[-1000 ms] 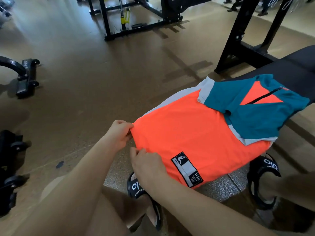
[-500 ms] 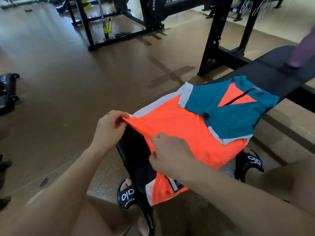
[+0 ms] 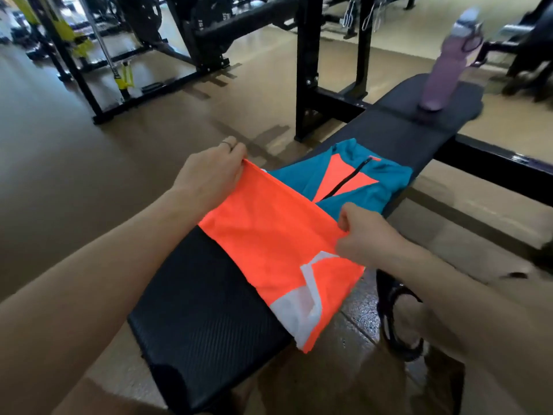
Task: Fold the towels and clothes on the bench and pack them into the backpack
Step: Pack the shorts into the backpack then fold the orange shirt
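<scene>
An orange, teal and white shirt (image 3: pixel 278 241) lies across the black padded bench (image 3: pixel 206 319). Its orange lower half is lifted and folded over toward the teal collar part (image 3: pixel 368 187), which has a black zip. My left hand (image 3: pixel 209 172) pinches the far corner of the raised orange edge. My right hand (image 3: pixel 365 235) pinches the near corner of the same edge. The backpack and any towels are out of view.
A purple water bottle (image 3: pixel 449 64) stands upright at the bench's far end. Black rack uprights (image 3: pixel 308 70) rise just left of the bench, with more gym machines (image 3: pixel 134 46) beyond. A black sandal (image 3: pixel 398 319) is on the floor, right of the bench.
Both hands lifted the shirt's orange hem off the near bench end and carried it away from me toward the collar. The near padding now shows. The camera tilted up, revealing the bottle.
</scene>
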`<state>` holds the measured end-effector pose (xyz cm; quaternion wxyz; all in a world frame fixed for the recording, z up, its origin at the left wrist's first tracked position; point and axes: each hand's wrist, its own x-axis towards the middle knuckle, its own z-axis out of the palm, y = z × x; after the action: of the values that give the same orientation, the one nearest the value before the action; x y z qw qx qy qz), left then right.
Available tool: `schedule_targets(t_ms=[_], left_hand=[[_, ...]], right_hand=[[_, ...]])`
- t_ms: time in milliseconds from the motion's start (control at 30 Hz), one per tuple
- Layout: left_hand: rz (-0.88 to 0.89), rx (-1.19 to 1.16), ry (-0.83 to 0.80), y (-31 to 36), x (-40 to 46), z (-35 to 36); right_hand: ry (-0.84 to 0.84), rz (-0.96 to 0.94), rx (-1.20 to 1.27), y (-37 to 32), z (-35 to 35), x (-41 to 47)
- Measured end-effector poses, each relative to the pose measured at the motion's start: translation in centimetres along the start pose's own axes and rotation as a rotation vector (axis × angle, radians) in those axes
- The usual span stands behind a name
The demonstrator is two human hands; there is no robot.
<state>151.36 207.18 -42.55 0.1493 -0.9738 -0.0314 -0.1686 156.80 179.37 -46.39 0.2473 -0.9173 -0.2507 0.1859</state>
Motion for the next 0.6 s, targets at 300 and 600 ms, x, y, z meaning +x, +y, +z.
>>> schedule_targets(t_ms=[300,600], left_hand=[[0.179,0.177,-0.061,3.6,14.9,5.4],[0.269,0.133,-0.15,8.7,26.6,12.9]], right_hand=[[-0.145,0.189,0.016,9.4,-8.3,8.8],[-0.061,0.295,0.156,16.3,-10.6,15.5]])
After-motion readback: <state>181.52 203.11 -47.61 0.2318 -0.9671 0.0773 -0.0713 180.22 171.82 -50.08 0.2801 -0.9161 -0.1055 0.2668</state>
